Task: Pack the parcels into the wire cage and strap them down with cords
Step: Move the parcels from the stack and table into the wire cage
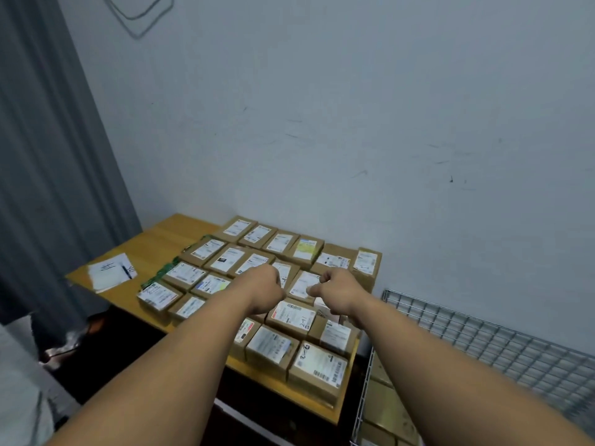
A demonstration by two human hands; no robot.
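Several brown cardboard parcels (pixel 270 347) with white labels lie in rows on a wooden table (pixel 161 239). Both my arms reach out over them. My left hand (pixel 264 284) hovers above the middle rows with its fingers curled into a fist. My right hand (pixel 335 292) is beside it, fingers curled, its fingertips at the edge of a labelled parcel (pixel 302 281); no parcel is plainly lifted. The wire cage (pixel 483 336) stands to the right of the table, its mesh wall against the room wall. Brown cardboard (pixel 383 397) shows inside it.
White paper sheets with a pen (pixel 109 273) lie on the table's left end. A green patterned thing (pixel 165 268) shows beside the left parcels. A grey curtain (pixel 48 156) hangs at the left. The wall is directly behind the table.
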